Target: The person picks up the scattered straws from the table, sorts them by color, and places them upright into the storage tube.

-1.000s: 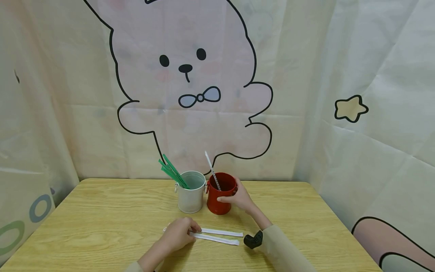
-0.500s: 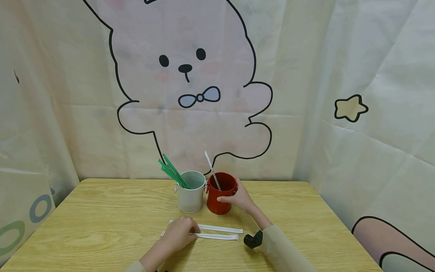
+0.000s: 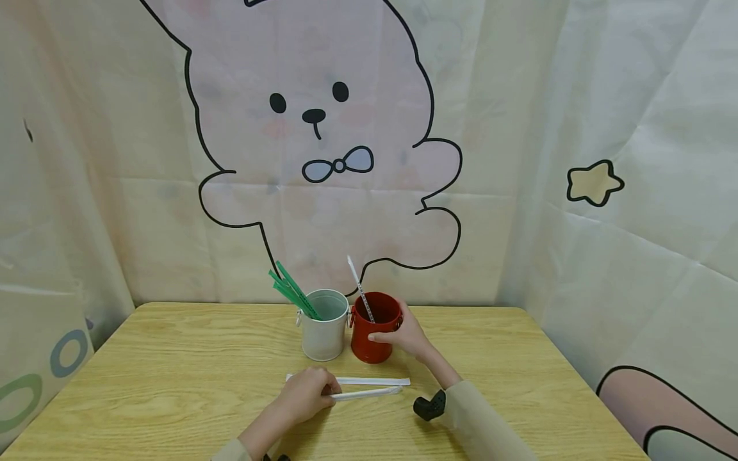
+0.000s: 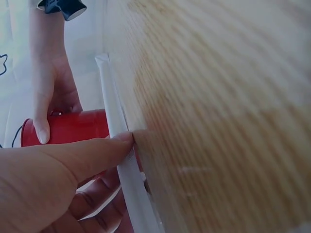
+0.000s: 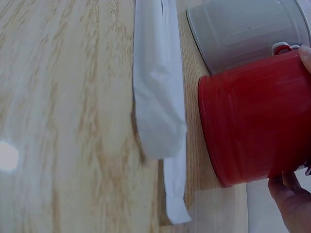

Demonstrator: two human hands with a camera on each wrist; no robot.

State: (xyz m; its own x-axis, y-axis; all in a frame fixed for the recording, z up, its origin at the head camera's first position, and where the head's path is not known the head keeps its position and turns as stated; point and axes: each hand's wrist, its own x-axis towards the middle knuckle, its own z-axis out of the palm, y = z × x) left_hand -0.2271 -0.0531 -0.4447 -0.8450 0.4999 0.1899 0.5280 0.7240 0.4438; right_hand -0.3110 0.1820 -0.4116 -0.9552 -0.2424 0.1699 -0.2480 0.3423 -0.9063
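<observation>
My left hand [image 3: 305,394] pinches a white paper-wrapped straw [image 3: 369,393] between thumb and fingers, low over the table. In the left wrist view the thumb lies across the wrapper [image 4: 112,107]. Just behind it, a second white wrapped straw [image 3: 377,381] lies on the table, partly hidden by my hand. My right hand [image 3: 412,334] grips the right side of a small red bucket [image 3: 368,342], thumb on its front and fingers behind. One slim white stick with dark print [image 3: 359,285] leans inside that bucket. In the right wrist view the two wrapped straws overlap, close in front of the bucket.
A white bucket [image 3: 323,339] stands left of the red one, their side handles close together. Several green sticks [image 3: 295,293] lean out of it to the left. Behind the wooden table [image 3: 190,358] hangs a printed cloth [image 3: 323,211]. A black device [image 3: 429,406] sits at the right wrist.
The left hand has taken up the nearer wrapped straw, whose right end has swung up and back. The other straw has shifted slightly away. My right hand and both buckets stay put.
</observation>
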